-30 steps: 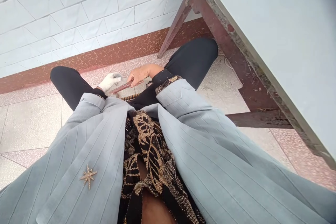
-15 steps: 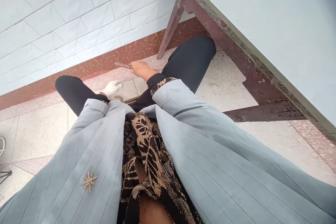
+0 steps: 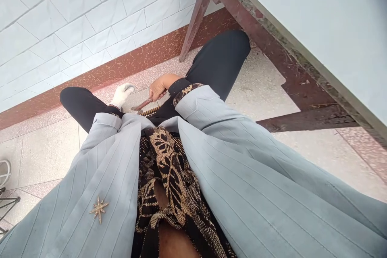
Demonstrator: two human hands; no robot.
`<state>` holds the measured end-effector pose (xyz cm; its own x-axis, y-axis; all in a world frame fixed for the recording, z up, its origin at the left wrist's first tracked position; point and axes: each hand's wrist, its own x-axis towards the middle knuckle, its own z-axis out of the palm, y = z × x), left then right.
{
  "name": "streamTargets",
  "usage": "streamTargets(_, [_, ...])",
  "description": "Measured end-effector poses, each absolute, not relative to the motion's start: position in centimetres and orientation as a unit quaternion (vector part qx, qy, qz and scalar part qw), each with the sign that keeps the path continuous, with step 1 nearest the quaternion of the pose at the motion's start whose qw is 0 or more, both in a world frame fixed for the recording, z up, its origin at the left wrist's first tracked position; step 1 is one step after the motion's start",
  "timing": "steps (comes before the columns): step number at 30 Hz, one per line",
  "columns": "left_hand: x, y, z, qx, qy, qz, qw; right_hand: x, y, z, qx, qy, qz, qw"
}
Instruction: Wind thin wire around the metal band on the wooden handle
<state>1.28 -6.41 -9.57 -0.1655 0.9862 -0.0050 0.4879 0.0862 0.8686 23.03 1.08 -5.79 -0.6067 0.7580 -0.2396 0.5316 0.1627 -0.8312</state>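
My right hand (image 3: 159, 88), bare, is wrapped round a reddish-brown stick-like tool (image 3: 145, 104). The tool slants down to the left, and its lower end is close to a small tan, rounded thing (image 3: 140, 111) that I see only in part. To the left, my left hand (image 3: 121, 94) wears a white glove and has its fingers curled in. Whatever those fingers hold, if anything, is hidden. A brown-and-black ribbed edge (image 3: 150, 111) shows between my legs, just below the tool, partly covered by my clothes.
A table (image 3: 332, 16) with a pale top and worn red-brown wooden legs (image 3: 196, 20) stands at my right. Ahead is a white tiled wall (image 3: 102, 8) with a brown skirting (image 3: 121, 62). A white curved object (image 3: 5, 172) and a black metal frame (image 3: 10, 201) are at the far left.
My right hand lifted the stick-like tool towards the wall, then brought it back down, tip low. My gloved left hand dipped slightly and has risen again. The camera view has shifted a little.
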Motion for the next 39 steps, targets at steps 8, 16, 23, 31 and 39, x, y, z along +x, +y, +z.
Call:
streamTargets(8, [1.7, -5.8, -8.7, 0.526, 0.627, 0.445, 0.363, 22.7, 1.1, -4.8, -0.342, -0.745, 0.566, -0.088])
streamTargets(16, [0.9, -3.9, -8.6, 0.598, 0.622, 0.385, 0.328, 23.4, 1.7, -3.0, -0.205, -0.744, 0.606, -0.193])
streamTargets(23, [0.7, -3.6, -8.9, 0.583, 0.655, 0.347, 0.332, 24.0, 1.4, -2.2, -0.169, -0.765, 0.608, -0.13])
streamTargets(31, [1.2, -3.5, -9.1, 0.586, 0.653, 0.345, 0.332, 23.8, 1.5, -2.6, -0.175, -0.779, 0.591, -0.116])
streamTargets(39, [2.3, -3.6, -9.5, 0.593, 0.643, 0.327, 0.358, 23.4, 2.4, -3.0, -0.152, -0.802, 0.567, -0.109])
